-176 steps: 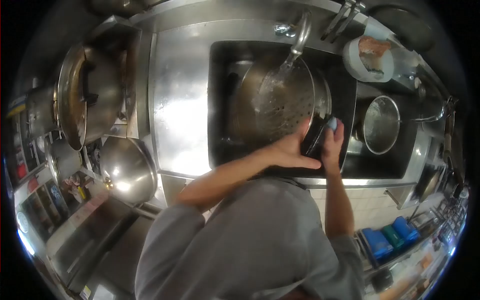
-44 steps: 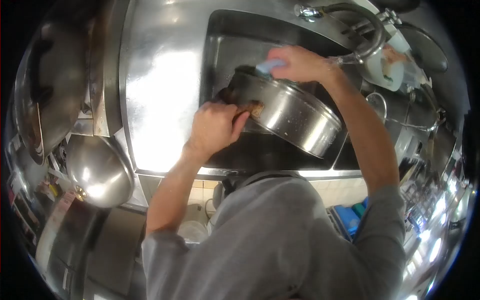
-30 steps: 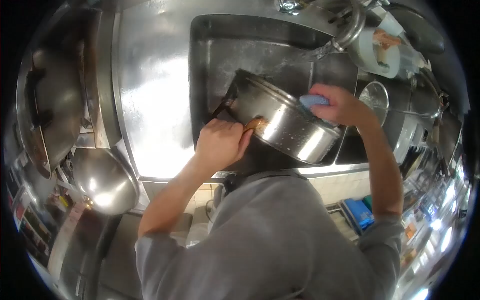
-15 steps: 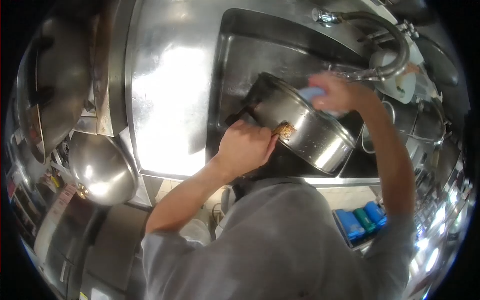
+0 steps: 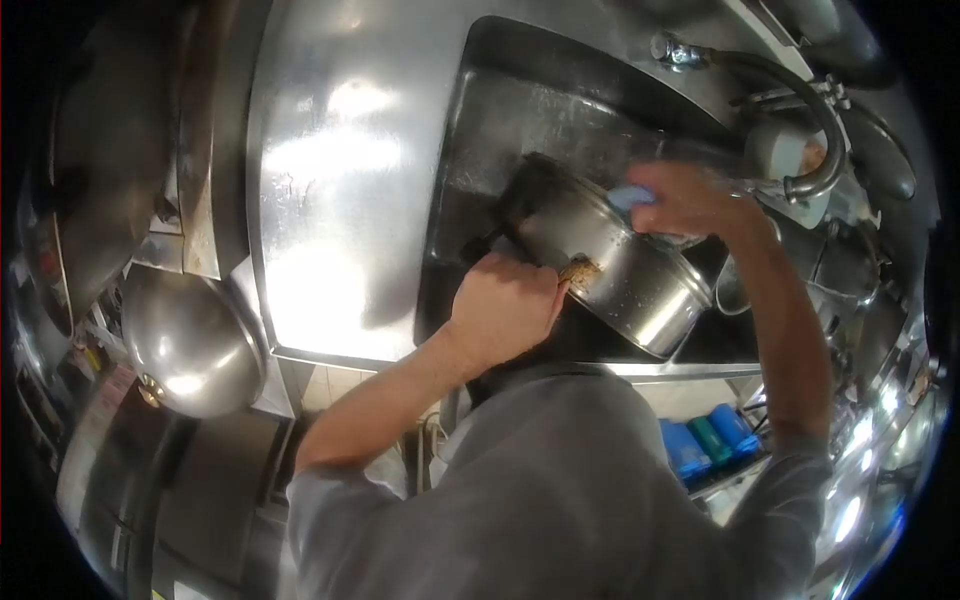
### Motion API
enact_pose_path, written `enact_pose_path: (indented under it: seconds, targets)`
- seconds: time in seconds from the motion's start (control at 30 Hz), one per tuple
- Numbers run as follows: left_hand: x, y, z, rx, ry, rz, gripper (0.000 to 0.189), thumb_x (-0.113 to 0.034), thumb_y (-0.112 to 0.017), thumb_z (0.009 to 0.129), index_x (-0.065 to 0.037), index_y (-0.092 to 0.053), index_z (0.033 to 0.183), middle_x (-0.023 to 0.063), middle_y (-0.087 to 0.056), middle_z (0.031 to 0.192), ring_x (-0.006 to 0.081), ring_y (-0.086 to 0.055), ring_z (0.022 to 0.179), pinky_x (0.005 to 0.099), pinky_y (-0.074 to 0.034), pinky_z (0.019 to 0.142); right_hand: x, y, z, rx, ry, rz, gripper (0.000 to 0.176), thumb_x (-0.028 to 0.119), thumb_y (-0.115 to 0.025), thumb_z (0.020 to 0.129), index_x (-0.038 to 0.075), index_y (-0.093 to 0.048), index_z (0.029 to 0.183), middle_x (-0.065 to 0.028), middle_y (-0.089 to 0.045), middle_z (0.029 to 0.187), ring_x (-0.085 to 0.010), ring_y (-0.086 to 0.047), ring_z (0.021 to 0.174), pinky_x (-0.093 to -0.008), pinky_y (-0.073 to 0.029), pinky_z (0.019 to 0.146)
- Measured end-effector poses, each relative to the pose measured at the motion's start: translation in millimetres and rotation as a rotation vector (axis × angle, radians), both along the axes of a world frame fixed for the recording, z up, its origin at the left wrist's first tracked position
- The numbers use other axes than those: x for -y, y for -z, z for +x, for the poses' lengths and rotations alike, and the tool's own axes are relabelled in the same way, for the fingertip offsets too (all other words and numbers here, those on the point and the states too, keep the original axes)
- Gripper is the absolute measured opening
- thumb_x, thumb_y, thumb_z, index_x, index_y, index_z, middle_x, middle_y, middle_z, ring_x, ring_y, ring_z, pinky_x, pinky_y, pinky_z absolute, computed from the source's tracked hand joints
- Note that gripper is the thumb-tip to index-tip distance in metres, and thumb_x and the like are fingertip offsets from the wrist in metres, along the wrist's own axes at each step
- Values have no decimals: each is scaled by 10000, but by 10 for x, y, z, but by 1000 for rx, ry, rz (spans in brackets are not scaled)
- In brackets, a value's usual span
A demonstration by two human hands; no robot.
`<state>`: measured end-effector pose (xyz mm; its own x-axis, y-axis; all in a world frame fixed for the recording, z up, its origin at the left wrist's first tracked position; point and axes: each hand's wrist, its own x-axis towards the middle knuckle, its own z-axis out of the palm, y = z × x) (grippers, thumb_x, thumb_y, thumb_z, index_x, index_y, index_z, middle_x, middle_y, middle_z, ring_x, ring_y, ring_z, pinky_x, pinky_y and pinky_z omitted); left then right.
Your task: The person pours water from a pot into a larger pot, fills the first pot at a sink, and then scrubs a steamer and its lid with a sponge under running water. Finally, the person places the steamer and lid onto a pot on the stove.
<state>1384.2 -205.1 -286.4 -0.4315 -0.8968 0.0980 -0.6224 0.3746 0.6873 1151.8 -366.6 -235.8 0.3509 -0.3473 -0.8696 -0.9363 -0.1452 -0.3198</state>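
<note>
A large steel pot is tilted on its side in the dark sink, its rim toward the upper right. My left hand is wrapped round the pot's handle, beside a brown stained patch on the steel side. At the rim, my right hand grips a light blue sponge or cloth; its fingers are slightly blurred. The inside of the pot is mostly hidden from view.
A curved faucet hose arches over the sink's right side. Steel counter lies left of the sink, with a round steel bowl beyond. Pots and containers crowd the right. Blue and green packs sit below the sink edge.
My right hand and the blue sponge or cloth have moved slightly along the pot's rim. The whole view has shifted a little; my left hand keeps its hold on the handle.
</note>
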Motion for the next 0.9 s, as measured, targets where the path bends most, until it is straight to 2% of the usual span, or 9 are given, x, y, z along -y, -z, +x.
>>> enact_pose_path:
  seconds: [0.2, 0.3, 0.4, 0.57, 0.7, 0.73, 0.77, 0.83, 0.9]
  targets:
    - [-123, -42, 11, 54, 28, 57, 290, -246, -718, 866, -98, -564, 669, 64, -557, 578, 264, -585, 523, 384, -493, 586, 140, 545, 437, 80, -67, -70, 497, 320, -667, 773, 4, -650, 1155, -232, -695, 1090, -353, -683, 998, -434, -531, 850]
    - [-135, 0, 71, 50, -10, 77, 292, -245, -711, 871, -97, -562, 668, 63, -570, 591, 258, -596, 544, 375, -493, 595, 30, 57, 199, 77, 6, -6, 458, 280, -649, 790, -6, -644, 1147, -215, -705, 1079, -332, -686, 984, -430, -530, 834]
    - [-161, 17, 57, -5, 31, 77, 291, -242, -708, 872, -96, -563, 667, 63, -581, 597, 254, -604, 558, 370, -494, 605, -5, 76, 21, 9, 154, 165, 483, 277, -659, 782, -10, -641, 1171, -201, -711, 1082, -320, -689, 962, -425, -528, 838]
    - [-117, -38, 11, 11, 28, 94, 283, -233, -703, 874, -89, -570, 669, 67, -587, 597, 254, -608, 556, 373, -496, 607, 292, 907, 578, 147, -69, 7, 527, 286, -677, 775, -1, -637, 1215, -211, -705, 1095, -333, -688, 943, -426, -522, 852]
    - [-119, -46, -4, 29, 14, 122, 288, -237, -704, 876, -90, -569, 668, 67, -583, 590, 252, -610, 556, 373, -497, 608, 352, 1150, 752, 95, -137, 63, 529, 284, -676, 780, -2, -637, 1224, -218, -702, 1098, -336, -680, 987, -429, -518, 869]
    - [-92, -49, -8, 34, 13, 129, 290, -238, -705, 877, -92, -568, 667, 66, -581, 588, 251, -610, 557, 373, -497, 609, 296, 1165, 628, 144, -106, -45, 541, 288, -679, 778, -1, -634, 1232, -216, -703, 1106, -338, -680, 993, -437, -515, 871]
    - [-68, -47, -4, 43, 10, 134, 292, -240, -706, 878, -94, -568, 666, 65, -579, 586, 250, -611, 557, 372, -497, 609, 252, 1163, 493, 196, -77, -154, 552, 291, -681, 775, -1, -631, 1241, -214, -705, 1114, -341, -680, 1000, -444, -512, 874]
    - [-78, -33, -3, 32, 8, 139, 293, -239, -707, 878, -96, -567, 665, 65, -578, 586, 251, -611, 557, 374, -498, 612, 122, 659, 278, 102, -7, -148, 528, 292, -680, 783, 13, -631, 1229, -186, -711, 1070, -306, -684, 951, -428, -523, 858]
    - [-116, -27, 3, 23, 2, 149, 293, -239, -708, 878, -97, -567, 664, 64, -577, 585, 251, -611, 558, 376, -499, 615, 114, 91, 224, -73, 156, 207, 509, 274, -687, 796, 40, -622, 1242, -133, -705, 973, -228, -670, 820, -382, -540, 780]
